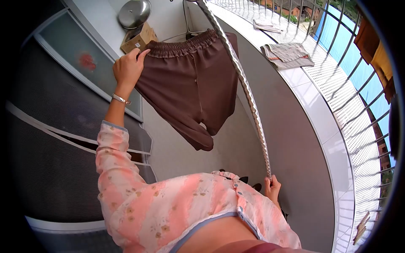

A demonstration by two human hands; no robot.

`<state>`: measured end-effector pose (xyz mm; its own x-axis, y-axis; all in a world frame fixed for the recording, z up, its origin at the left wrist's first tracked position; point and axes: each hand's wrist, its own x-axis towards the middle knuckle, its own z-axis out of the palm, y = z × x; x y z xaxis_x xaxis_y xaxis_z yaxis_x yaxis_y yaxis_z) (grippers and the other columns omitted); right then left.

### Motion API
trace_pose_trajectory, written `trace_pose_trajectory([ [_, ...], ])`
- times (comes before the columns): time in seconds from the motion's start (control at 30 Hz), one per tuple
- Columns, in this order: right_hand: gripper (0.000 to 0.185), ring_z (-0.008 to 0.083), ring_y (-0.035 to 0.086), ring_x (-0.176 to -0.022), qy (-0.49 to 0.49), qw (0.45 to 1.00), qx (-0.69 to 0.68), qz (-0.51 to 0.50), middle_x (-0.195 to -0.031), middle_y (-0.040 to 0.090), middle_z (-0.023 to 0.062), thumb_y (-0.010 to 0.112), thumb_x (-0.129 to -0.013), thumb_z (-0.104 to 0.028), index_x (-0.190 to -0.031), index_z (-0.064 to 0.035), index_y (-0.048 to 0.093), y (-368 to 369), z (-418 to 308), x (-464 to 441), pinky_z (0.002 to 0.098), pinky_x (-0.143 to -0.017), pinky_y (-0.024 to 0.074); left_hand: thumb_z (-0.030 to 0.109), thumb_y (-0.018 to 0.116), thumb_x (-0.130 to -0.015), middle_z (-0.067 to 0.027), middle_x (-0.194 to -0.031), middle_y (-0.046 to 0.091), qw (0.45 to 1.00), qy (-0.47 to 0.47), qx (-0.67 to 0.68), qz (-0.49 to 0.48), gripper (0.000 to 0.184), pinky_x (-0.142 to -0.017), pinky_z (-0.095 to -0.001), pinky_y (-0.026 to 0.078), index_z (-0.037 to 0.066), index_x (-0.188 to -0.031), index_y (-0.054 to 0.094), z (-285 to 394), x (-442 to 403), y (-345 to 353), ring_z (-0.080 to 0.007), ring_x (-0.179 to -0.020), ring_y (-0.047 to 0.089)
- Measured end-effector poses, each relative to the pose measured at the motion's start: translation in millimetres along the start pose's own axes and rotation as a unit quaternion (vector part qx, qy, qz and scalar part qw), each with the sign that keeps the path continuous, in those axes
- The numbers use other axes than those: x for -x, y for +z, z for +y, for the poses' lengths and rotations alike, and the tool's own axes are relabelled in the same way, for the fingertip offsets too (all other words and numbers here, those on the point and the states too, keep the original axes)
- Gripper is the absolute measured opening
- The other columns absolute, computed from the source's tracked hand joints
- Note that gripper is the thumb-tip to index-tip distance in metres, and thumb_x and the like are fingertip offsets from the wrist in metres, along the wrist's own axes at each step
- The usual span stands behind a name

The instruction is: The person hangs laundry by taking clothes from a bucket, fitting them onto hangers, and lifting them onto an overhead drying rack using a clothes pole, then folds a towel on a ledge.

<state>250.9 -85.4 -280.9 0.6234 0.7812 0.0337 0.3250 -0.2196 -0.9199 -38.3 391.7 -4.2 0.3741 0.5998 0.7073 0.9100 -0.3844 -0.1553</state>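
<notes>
Brown trousers (pixel 185 80) with a gathered elastic waistband hang in front of me, legs downward. My left hand (pixel 128 69) is closed on the left end of that waistband, thumb and fingers pinching the cloth. Low on the right, my right hand (pixel 273 187) wraps round the lower end of a long silver pole (pixel 247 84) with a twisted pattern. The pole slants up and left, passing in front of the right side of the trousers. Its upper end is cut off by the top of the view, so what it meets there is hidden.
A metal lid (pixel 134 13) and a cardboard box (pixel 139 37) are in the far corner. Dark panelled cabinets (pixel 63 168) stand on the left. Along the right runs a tiled ledge (pixel 312 99) with folded cloths (pixel 287 55) and a barred railing (pixel 358 63).
</notes>
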Motion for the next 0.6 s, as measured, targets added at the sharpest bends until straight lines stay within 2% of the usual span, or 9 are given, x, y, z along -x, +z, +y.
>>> trace_pose_trajectory([
  [0.1, 0.038, 0.0098, 0.029, -0.050, 0.025, 0.998, 0.058, -0.003, -0.052, 0.033, 0.0064, 0.068, -0.085, -0.017, -0.067, -0.0034, 0.039, 50, 33, 17, 0.0280, -0.043, 0.0280, 0.048, 0.060, -0.087, -0.0143, -0.057, 0.058, 0.999, -0.025, 0.039, 0.002, 0.041, -0.048, -0.0431, 0.043, 0.009, -0.074, 0.065, -29, 6, 32, -0.0376, -0.056, 0.058],
  [0.13, 0.038, 0.0098, 0.029, -0.050, 0.009, 0.999, 0.043, -0.001, -0.052, 0.033, 0.0064, 0.068, -0.085, -0.017, -0.067, -0.0034, 0.039, 53, 43, 10, 0.0280, -0.043, 0.0280, 0.048, 0.060, -0.087, -0.0143, -0.057, 0.058, 0.999, -0.023, 0.027, 0.019, 0.041, -0.048, -0.0431, 0.043, 0.009, -0.074, 0.065, -24, -1, 19, -0.0376, -0.056, 0.058],
  [0.27, 0.039, 0.0115, 0.028, -0.049, 0.013, 0.996, 0.082, 0.013, -0.051, 0.034, 0.0072, 0.068, -0.085, -0.016, -0.066, -0.0034, 0.036, 69, 59, 8, 0.0302, -0.043, 0.0290, 0.049, 0.060, -0.086, -0.0153, -0.059, 0.059, 0.997, -0.065, 0.025, -0.013, 0.042, -0.049, -0.0438, 0.044, 0.010, -0.073, 0.065, -42, 5, 43, -0.0386, -0.058, 0.059],
  [0.47, 0.038, 0.0124, 0.028, -0.049, 0.030, 0.996, 0.081, -0.023, -0.052, 0.034, 0.0083, 0.068, -0.085, -0.016, -0.068, -0.0034, 0.037, 69, 60, 0, 0.0302, -0.043, 0.0288, 0.050, 0.059, -0.086, -0.0154, -0.062, 0.062, 0.995, -0.093, 0.020, -0.037, 0.042, -0.051, -0.0439, 0.046, 0.011, -0.073, 0.065, -58, -4, 59, -0.0386, -0.061, 0.061],
  [0.6, 0.038, 0.0115, 0.028, -0.050, 0.005, 0.996, 0.072, -0.044, -0.052, 0.033, 0.0075, 0.068, -0.085, -0.017, -0.067, -0.0033, 0.037, 75, 57, -25, 0.0297, -0.043, 0.0285, 0.051, 0.059, -0.086, -0.0145, -0.062, 0.062, 0.994, -0.104, 0.009, -0.039, 0.043, -0.053, -0.0435, 0.047, 0.011, -0.073, 0.065, -65, -16, 61, -0.0376, -0.061, 0.061],
])
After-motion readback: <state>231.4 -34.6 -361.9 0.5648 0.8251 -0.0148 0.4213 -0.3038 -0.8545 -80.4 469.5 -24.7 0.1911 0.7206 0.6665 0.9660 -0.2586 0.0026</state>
